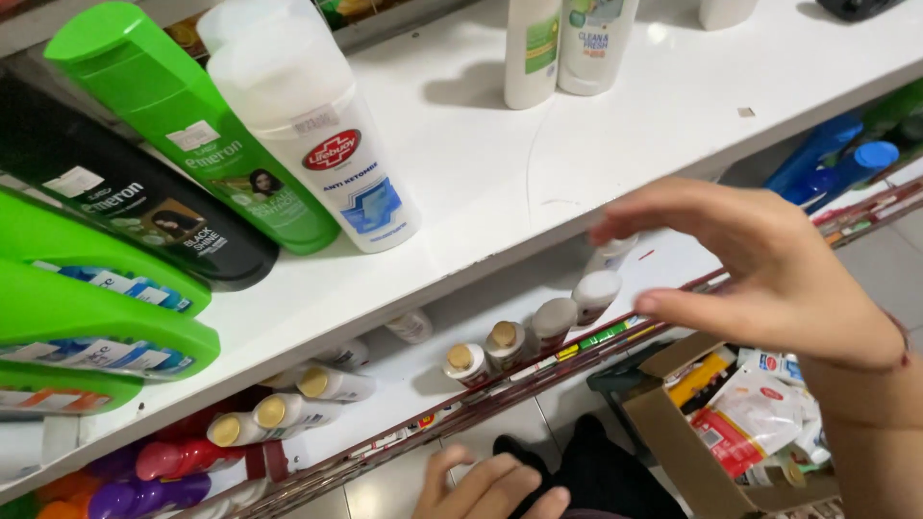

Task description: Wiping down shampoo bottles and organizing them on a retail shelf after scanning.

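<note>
Single head-worn view, tilted, looking down close at a white shelf running upper right to lower left; lower shelf beneath mid-frame, floor and cardboard box at lower right.

My right hand is raised in front of me, with the forearm coming up from the lower right. The hand is open and empty, fingers stretched to the left and a little curved, thumb below them and apart. My left hand is low, fingers loosely bent, and holds nothing.
</note>
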